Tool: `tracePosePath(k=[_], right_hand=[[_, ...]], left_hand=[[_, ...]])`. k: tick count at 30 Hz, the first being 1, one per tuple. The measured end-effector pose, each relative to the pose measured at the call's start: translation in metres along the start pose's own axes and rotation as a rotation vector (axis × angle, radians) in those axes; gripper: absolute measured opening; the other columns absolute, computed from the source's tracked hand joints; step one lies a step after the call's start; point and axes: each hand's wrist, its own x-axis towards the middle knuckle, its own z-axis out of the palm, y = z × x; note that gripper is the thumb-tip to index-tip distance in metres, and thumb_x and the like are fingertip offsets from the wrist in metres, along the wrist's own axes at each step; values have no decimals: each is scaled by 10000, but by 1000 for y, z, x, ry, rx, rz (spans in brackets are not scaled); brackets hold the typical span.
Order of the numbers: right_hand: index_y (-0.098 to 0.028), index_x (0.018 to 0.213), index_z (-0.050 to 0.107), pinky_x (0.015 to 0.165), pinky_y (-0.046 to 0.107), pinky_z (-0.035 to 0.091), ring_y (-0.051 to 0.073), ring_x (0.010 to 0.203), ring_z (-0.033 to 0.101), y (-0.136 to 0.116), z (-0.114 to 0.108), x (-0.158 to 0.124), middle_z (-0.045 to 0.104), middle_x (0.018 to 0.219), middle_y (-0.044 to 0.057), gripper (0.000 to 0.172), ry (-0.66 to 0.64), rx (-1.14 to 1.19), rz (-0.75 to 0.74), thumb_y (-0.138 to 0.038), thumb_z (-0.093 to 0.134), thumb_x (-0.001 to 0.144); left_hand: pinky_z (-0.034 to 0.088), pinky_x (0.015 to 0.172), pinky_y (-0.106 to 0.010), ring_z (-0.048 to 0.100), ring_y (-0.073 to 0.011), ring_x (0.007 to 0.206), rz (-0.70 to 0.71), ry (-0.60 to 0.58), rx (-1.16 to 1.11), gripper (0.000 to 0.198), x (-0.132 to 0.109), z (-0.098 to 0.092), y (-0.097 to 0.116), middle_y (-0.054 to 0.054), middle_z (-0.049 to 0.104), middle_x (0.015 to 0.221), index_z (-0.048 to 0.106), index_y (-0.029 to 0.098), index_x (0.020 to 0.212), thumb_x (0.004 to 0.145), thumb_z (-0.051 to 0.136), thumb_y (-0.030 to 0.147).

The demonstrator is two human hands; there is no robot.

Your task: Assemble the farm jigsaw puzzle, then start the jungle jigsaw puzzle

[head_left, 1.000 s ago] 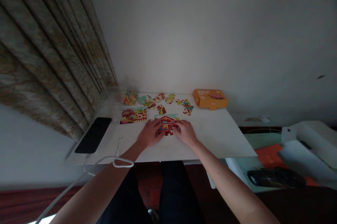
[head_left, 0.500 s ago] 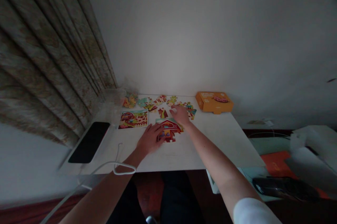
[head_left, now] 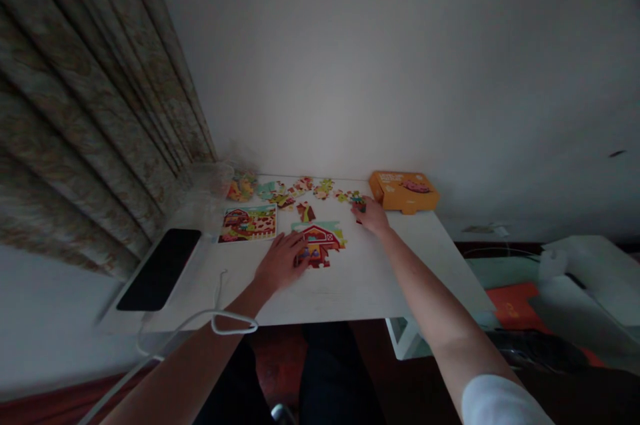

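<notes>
A partly joined jigsaw puzzle point(head_left: 325, 236) with a red barn lies on the white table. My left hand point(head_left: 281, 264) rests on its left edge, fingers spread flat and holding nothing. At the right end of the loose pieces, my right hand point(head_left: 373, 217) has its fingers bent down on a dark puzzle piece point(head_left: 358, 209), partly covered by the fingertips. A brown and green puzzle piece point(head_left: 306, 212) lies just above the joined part. Left of the puzzle is a picture card point(head_left: 249, 223) showing the same barn with a cow and a fence.
Several loose pieces point(head_left: 324, 188) line the table's back, along the wall. An orange box point(head_left: 406, 191) stands at the back right. A bag of pieces point(head_left: 243, 186) sits back left. A phone point(head_left: 161, 270) lies front left, with a white cable point(head_left: 215, 312) passing over my left forearm.
My right hand has moved right, from above the barn puzzle to the pieces near the orange box, uncovering the puzzle's upper right. My left hand stays on the puzzle's left edge.
</notes>
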Motion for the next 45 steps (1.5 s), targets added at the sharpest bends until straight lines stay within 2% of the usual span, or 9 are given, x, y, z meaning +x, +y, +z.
tracePosePath(k=[5, 10, 16, 20, 23, 28, 31, 35, 45], right_hand=[[-150, 1381, 576, 958, 373, 502, 299, 1183, 654, -10, -4, 0, 702, 1267, 171, 588, 26, -3, 82, -441, 688, 882], [-158, 1292, 638, 930, 371, 517, 289, 1106, 691, -22, -4, 7, 738, 1178, 165, 461, 87, 1, 167, -376, 670, 888], [-122, 1262, 635, 918, 348, 520, 258, 1038, 698, -27, -10, 0, 743, 1118, 153, 409, 143, 141, 90, -302, 637, 895], [-133, 1189, 673, 945, 359, 516, 247, 1006, 692, -32, -12, -39, 731, 1121, 147, 351, 190, 276, -25, -334, 628, 905], [-158, 1120, 693, 960, 355, 511, 244, 1011, 686, -38, -9, -91, 739, 1069, 129, 292, 256, 358, -95, -361, 622, 924], [-206, 1083, 702, 957, 392, 519, 254, 998, 676, -48, -2, -187, 739, 1063, 111, 257, 246, 402, -148, -406, 622, 943], [-228, 1092, 712, 972, 417, 511, 268, 1039, 659, -52, 0, -226, 731, 1097, 109, 239, 244, 373, -147, -398, 625, 948], [-219, 1095, 731, 1008, 406, 479, 263, 1068, 627, -57, -5, -245, 714, 1107, 109, 216, 233, 287, -198, -353, 654, 943], [-292, 1063, 791, 952, 385, 429, 233, 962, 583, -70, -13, -244, 670, 975, 70, 190, 157, 183, -237, -399, 711, 928]], left_hand=[[324, 1238, -543, 491, -288, 1420, 6, -3, 2, 428, 0, 1, -2, -65, 564, 1512, 645, 257, 1362, 965, 527, 366], [323, 1241, -528, 494, -274, 1417, 1, -18, 10, 417, 1, -1, 0, -60, 570, 1506, 655, 256, 1349, 968, 523, 362], [316, 1243, -532, 494, -276, 1415, 0, -26, 11, 426, 1, -1, 0, -63, 572, 1504, 661, 263, 1356, 971, 505, 354], [316, 1240, -532, 489, -274, 1418, -5, -24, 21, 432, 1, -2, 2, -59, 572, 1504, 652, 262, 1366, 976, 493, 357], [321, 1234, -539, 495, -285, 1410, 10, -21, 35, 436, 2, -4, 3, -80, 574, 1500, 652, 233, 1363, 980, 485, 358], [345, 1220, -520, 504, -286, 1400, 9, -7, 48, 443, 2, -4, 4, -90, 575, 1497, 643, 221, 1371, 979, 489, 358], [352, 1214, -515, 500, -286, 1404, 16, -13, 64, 446, 2, -3, 4, -95, 570, 1501, 637, 221, 1378, 987, 479, 366], [338, 1219, -524, 480, -289, 1426, 26, -11, 81, 460, 0, -2, 5, -101, 557, 1514, 616, 216, 1400, 1006, 456, 391], [375, 1194, -520, 515, -296, 1393, 61, 44, 115, 450, -1, 6, 0, -111, 571, 1499, 618, 219, 1395, 996, 493, 385]])
